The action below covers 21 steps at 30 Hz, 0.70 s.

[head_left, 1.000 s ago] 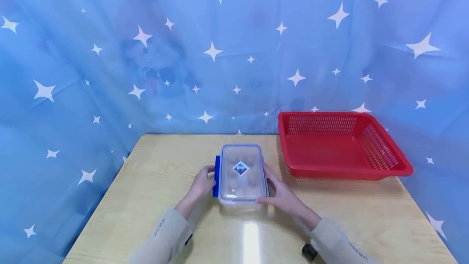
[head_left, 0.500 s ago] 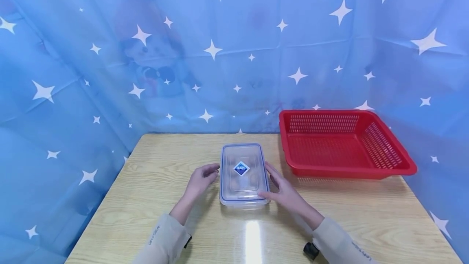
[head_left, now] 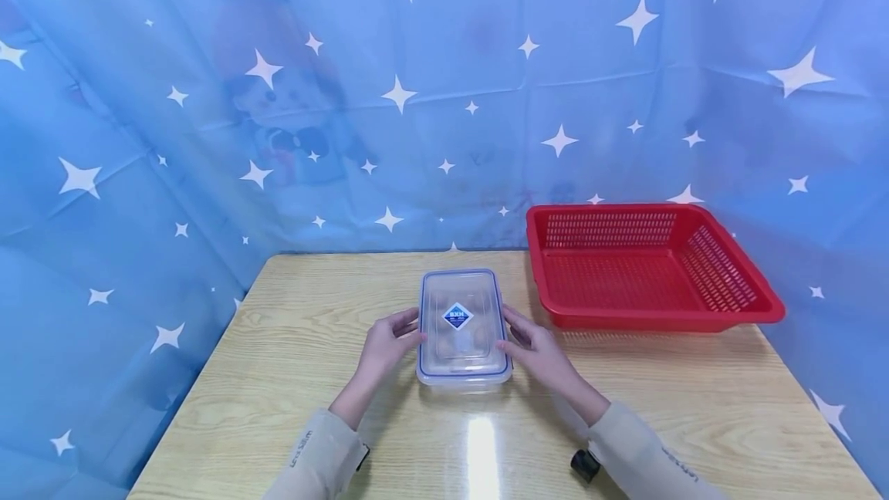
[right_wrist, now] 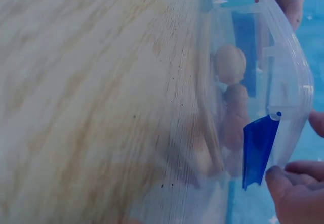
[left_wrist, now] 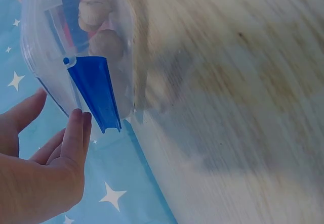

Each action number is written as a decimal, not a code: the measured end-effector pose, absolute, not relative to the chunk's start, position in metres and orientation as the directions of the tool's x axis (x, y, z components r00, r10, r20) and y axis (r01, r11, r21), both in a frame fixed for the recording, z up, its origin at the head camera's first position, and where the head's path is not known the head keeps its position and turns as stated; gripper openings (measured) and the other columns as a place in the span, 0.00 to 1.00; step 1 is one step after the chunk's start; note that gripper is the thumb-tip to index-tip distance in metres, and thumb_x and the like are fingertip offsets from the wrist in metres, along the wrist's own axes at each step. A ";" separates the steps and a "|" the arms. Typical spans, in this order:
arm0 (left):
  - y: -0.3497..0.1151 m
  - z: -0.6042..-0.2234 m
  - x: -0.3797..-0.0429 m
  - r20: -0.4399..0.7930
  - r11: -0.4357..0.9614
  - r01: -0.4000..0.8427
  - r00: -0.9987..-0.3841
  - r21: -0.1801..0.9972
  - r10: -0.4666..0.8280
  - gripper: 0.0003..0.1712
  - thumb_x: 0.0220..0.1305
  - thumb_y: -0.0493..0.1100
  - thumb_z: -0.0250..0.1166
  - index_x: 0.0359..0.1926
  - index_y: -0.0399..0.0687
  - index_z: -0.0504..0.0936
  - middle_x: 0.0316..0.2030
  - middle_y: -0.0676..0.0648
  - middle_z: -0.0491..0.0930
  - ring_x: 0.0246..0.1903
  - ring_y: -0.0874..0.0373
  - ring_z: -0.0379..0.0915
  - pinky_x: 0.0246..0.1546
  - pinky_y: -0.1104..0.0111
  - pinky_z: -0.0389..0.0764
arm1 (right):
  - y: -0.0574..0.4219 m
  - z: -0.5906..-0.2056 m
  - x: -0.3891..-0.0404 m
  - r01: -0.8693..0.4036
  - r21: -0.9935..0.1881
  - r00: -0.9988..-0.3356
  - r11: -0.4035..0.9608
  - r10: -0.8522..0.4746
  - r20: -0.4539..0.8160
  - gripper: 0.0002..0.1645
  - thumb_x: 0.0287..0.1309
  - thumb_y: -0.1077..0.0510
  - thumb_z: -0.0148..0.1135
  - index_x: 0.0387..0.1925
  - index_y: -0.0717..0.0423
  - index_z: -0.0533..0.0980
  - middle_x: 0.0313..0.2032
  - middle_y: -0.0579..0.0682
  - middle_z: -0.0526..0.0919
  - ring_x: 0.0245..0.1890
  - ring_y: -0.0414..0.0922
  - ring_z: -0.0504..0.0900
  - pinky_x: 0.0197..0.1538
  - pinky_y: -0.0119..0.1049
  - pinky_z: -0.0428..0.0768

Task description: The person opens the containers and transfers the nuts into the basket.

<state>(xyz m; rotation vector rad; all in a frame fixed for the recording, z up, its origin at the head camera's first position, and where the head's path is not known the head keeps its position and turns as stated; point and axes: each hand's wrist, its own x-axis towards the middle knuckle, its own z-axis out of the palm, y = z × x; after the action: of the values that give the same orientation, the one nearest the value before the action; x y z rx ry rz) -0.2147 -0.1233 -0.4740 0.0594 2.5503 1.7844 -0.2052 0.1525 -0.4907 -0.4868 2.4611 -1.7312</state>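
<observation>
A clear plastic food storage box (head_left: 458, 349) with a blue-edged lid and a diamond label stands on the table in front of me. Through its wall several round light-brown things (left_wrist: 105, 44), walnut-like, show inside. My left hand (head_left: 385, 342) holds the lid's left edge, thumb on top and fingertips below. At the opposite edge my right hand (head_left: 545, 357) does the same. Close to the left fingertips a blue latch (left_wrist: 96, 92) hangs angled off the wall. Another blue latch (right_wrist: 259, 145) hangs by the right fingertips. From the head view both latches are hidden.
A red perforated plastic basket (head_left: 611, 322) sits at the back right of the wooden table (head_left: 299, 346). Behind the table's far edge hangs a blue curtain (head_left: 333, 130) with white stars. A small black device (head_left: 585, 465) is at the right sleeve.
The left blue latch, sticking out sideways a second ago, has dropped from the head view. My left thumb has moved onto the lid's edge; the right thumb has slid slightly up its side.
</observation>
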 end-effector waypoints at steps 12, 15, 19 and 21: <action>-0.121 -0.474 -0.212 -0.004 0.387 0.022 -0.998 0.922 0.065 0.28 0.61 0.31 0.67 0.62 0.29 0.75 0.59 0.32 0.79 0.58 0.39 0.79 0.57 0.57 0.83 | 0.150 -0.483 -0.201 -0.130 -0.937 -0.961 0.323 -0.276 0.038 0.40 0.65 0.65 0.61 0.73 0.69 0.57 0.75 0.65 0.57 0.74 0.62 0.60 0.71 0.47 0.66; -0.121 -0.472 -0.211 0.005 0.400 0.030 -0.998 0.916 0.062 0.28 0.60 0.32 0.67 0.62 0.30 0.75 0.60 0.32 0.78 0.59 0.39 0.78 0.58 0.56 0.82 | 0.148 -0.480 -0.201 -0.131 -0.930 -0.964 0.345 -0.263 0.038 0.39 0.65 0.65 0.62 0.73 0.68 0.58 0.75 0.64 0.58 0.73 0.62 0.62 0.70 0.47 0.68; -0.121 -0.468 -0.212 0.014 0.394 0.034 -0.998 0.918 0.055 0.29 0.61 0.32 0.67 0.63 0.31 0.75 0.61 0.33 0.78 0.60 0.40 0.77 0.59 0.55 0.82 | 0.148 -0.477 -0.203 -0.133 -0.922 -0.968 0.365 -0.249 0.041 0.40 0.64 0.64 0.63 0.74 0.65 0.59 0.75 0.62 0.60 0.72 0.60 0.64 0.70 0.46 0.69; -0.121 -0.466 -0.212 0.006 0.388 0.026 -0.999 0.921 0.053 0.29 0.61 0.32 0.67 0.63 0.31 0.74 0.61 0.34 0.77 0.60 0.40 0.77 0.60 0.55 0.81 | 0.148 -0.475 -0.204 -0.127 -0.922 -0.968 0.366 -0.247 0.036 0.40 0.63 0.64 0.63 0.74 0.65 0.59 0.75 0.62 0.60 0.72 0.60 0.64 0.70 0.46 0.69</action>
<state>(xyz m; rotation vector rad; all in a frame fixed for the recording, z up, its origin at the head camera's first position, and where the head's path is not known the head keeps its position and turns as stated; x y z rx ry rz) -0.2116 -0.1211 -0.4659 0.0741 2.5970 1.7225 -0.2037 0.1477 -0.4753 -0.3442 2.5051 -1.6750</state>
